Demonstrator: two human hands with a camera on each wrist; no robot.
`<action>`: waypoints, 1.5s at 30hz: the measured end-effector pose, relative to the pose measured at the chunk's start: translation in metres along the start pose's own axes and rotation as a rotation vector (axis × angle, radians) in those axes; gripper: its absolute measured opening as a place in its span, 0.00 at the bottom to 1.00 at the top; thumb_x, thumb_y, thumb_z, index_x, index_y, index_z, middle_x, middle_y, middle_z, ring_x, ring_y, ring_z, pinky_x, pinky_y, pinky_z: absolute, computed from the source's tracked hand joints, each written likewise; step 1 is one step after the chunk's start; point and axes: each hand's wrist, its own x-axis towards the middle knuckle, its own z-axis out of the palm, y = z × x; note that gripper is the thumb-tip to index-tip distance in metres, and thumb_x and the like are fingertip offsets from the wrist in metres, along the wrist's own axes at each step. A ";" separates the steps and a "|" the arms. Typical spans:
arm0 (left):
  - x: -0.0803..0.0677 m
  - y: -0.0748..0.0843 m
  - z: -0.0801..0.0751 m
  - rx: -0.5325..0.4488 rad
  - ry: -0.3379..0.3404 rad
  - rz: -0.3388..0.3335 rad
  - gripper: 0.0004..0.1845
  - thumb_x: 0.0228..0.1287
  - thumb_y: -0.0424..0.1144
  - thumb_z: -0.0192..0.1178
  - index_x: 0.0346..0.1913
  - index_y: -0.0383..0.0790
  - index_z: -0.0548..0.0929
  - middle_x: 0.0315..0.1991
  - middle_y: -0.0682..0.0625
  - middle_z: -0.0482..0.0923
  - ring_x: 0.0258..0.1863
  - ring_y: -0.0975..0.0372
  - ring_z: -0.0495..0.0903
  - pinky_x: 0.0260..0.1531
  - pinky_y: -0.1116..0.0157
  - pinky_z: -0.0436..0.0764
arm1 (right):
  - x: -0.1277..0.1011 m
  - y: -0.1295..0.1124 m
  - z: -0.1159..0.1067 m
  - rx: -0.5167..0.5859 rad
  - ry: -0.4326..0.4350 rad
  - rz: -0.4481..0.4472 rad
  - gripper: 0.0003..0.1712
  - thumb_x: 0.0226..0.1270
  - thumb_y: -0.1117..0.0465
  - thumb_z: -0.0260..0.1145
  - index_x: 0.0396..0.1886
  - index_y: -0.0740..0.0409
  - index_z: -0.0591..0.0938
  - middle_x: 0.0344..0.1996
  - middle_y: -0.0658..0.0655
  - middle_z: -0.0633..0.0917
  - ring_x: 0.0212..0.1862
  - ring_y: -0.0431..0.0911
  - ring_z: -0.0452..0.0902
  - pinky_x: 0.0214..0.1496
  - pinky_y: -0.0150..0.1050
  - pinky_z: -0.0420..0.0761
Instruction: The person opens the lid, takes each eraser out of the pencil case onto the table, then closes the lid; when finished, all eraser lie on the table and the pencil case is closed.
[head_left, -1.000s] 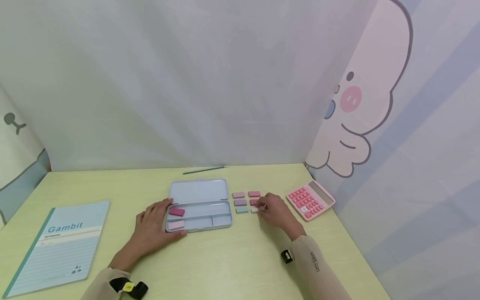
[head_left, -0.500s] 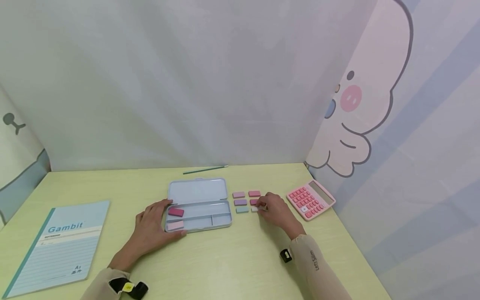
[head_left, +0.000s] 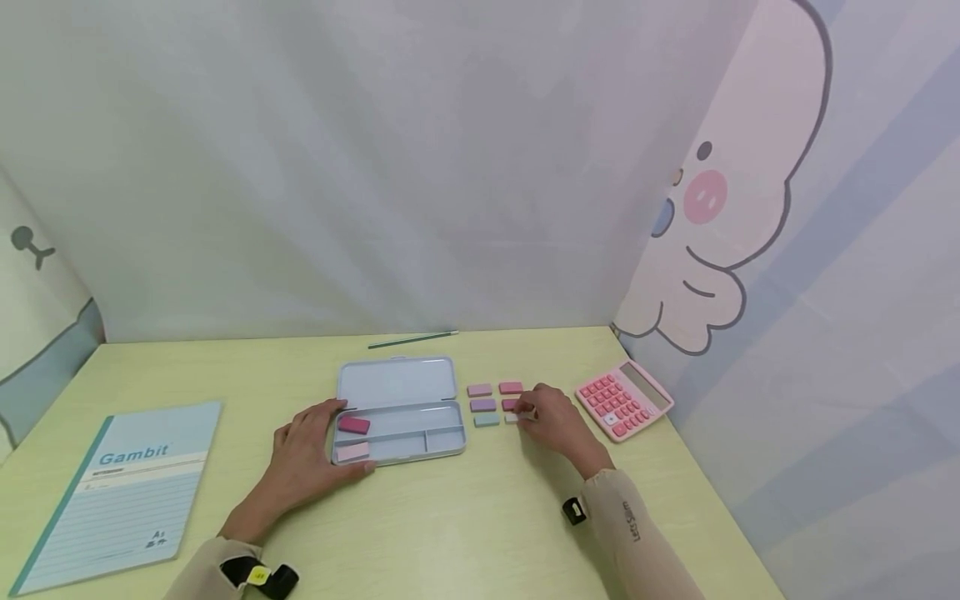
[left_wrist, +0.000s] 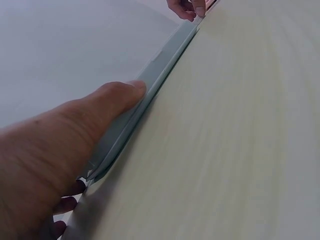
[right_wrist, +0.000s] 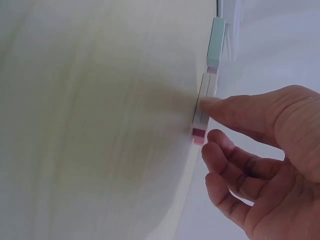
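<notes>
An open pale blue pencil case lies mid-table with a dark pink eraser and a light pink eraser in its left end. My left hand grips that left end, thumb along the front edge. Right of the case lie several small erasers in two columns. My right hand is at the nearest right one, a white eraser. In the right wrist view the thumb tip presses the white eraser and the forefinger curls close beside it, with a red eraser just behind.
A pink calculator sits right of the hand near the wall. A blue notebook lies at the far left. A green pencil rests along the table's back edge. Pink, purple and teal erasers form the left column.
</notes>
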 end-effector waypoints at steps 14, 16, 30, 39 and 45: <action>-0.001 0.000 0.001 0.009 0.009 0.007 0.59 0.49 0.71 0.77 0.77 0.40 0.68 0.74 0.35 0.73 0.73 0.36 0.68 0.62 0.33 0.63 | 0.008 -0.027 -0.019 0.087 0.051 -0.110 0.09 0.70 0.64 0.75 0.47 0.59 0.90 0.43 0.58 0.89 0.43 0.48 0.82 0.48 0.43 0.82; 0.000 0.000 0.001 0.008 0.009 0.005 0.59 0.49 0.71 0.77 0.77 0.40 0.68 0.74 0.35 0.73 0.74 0.36 0.68 0.62 0.34 0.63 | 0.010 -0.034 -0.020 0.102 0.038 -0.124 0.09 0.70 0.65 0.75 0.48 0.61 0.90 0.44 0.61 0.89 0.44 0.51 0.83 0.50 0.46 0.83; -0.001 0.002 -0.001 0.000 -0.006 -0.004 0.59 0.50 0.72 0.77 0.78 0.41 0.67 0.74 0.35 0.73 0.74 0.37 0.67 0.63 0.35 0.62 | 0.030 -0.082 -0.010 0.079 0.000 -0.265 0.09 0.71 0.65 0.73 0.48 0.60 0.90 0.43 0.59 0.89 0.46 0.53 0.86 0.51 0.48 0.85; 0.000 0.001 -0.001 -0.004 -0.016 -0.012 0.59 0.50 0.73 0.76 0.78 0.41 0.67 0.75 0.36 0.72 0.74 0.37 0.66 0.63 0.35 0.62 | 0.042 -0.111 0.001 0.077 -0.068 -0.313 0.10 0.73 0.63 0.72 0.51 0.59 0.90 0.47 0.61 0.89 0.50 0.55 0.86 0.53 0.45 0.84; -0.001 0.002 -0.001 -0.006 -0.019 -0.019 0.59 0.50 0.72 0.77 0.78 0.41 0.67 0.75 0.36 0.72 0.74 0.37 0.66 0.63 0.35 0.61 | 0.048 -0.128 0.007 0.044 -0.093 -0.308 0.11 0.74 0.61 0.72 0.52 0.56 0.90 0.47 0.56 0.90 0.52 0.51 0.85 0.53 0.41 0.84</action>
